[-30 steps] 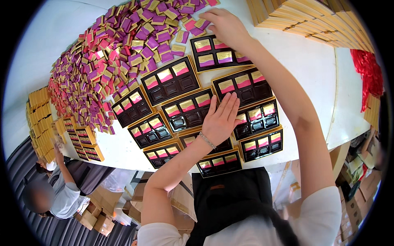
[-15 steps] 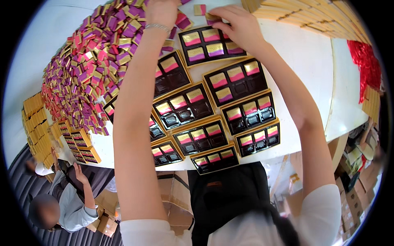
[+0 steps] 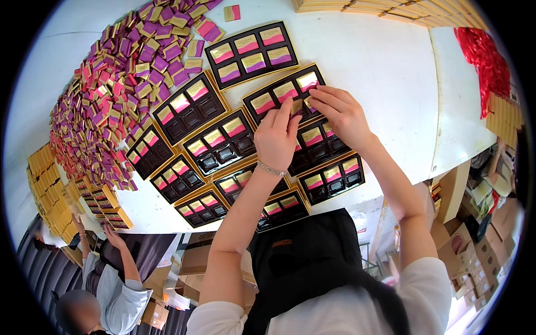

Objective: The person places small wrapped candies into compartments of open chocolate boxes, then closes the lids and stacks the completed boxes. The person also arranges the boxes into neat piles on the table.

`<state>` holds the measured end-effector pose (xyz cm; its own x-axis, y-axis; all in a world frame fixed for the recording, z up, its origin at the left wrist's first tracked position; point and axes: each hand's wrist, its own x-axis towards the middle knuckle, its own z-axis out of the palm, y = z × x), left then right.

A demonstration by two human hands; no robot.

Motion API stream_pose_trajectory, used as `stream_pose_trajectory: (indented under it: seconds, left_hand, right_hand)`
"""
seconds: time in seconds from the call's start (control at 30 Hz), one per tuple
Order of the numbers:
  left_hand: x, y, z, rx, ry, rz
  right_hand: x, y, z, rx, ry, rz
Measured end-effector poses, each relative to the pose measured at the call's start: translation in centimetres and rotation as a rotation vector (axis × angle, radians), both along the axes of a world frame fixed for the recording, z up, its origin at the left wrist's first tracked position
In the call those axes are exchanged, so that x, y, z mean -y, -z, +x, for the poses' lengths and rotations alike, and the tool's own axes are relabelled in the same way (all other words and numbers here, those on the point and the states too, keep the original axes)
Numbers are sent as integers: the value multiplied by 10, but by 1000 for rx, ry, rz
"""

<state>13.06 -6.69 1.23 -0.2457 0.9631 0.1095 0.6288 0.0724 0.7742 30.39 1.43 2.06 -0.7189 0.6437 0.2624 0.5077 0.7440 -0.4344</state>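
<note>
Both hands are over an open black-lined chocolate box (image 3: 262,119) with a gold rim. Its back row holds gold-and-pink wrapped chocolates (image 3: 285,91). My left hand (image 3: 277,137), with a bracelet at the wrist, has its fingers closed at the middle of the front row, on a wrapped chocolate (image 3: 296,106) that they partly hide. My right hand (image 3: 341,116) has its fingers together at the right front well, over another wrapped chocolate mostly covered by them. Behind stands a box (image 3: 251,54) with wrapped chocolates in both rows.
Several more boxes (image 3: 218,146) stand close together, their front wells showing dark. A large heap of wrapped chocolates (image 3: 120,89) spreads at left; one loose piece (image 3: 231,13) lies beyond. Gold boxes (image 3: 385,10) and red wrapping (image 3: 484,70) are at right. A co-worker (image 3: 117,301) is at lower left.
Both hands have come nearer, from beside the heap and the farthest box to the box in front of it. The view has shifted, and the farthest box now shows uncovered.
</note>
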Motion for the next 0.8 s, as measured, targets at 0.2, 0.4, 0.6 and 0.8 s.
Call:
stream_pose_trajectory:
  seconds: [0.2,0.4,0.6,0.8]
  left_hand:
    - [0,-1,-2,-221,45,54]
    - [13,-24,-14,-310,87,149]
    - [50,-14,1,-495,236,-47]
    - [58,-12,2,-519,313,-153]
  right_hand:
    - [5,3,5,-52,50,-37]
    - [26,-11,-9,36,41,-56]
    - [43,-6,-17,297,-12,-125]
    - [42,-1,-13,335,-37,-109]
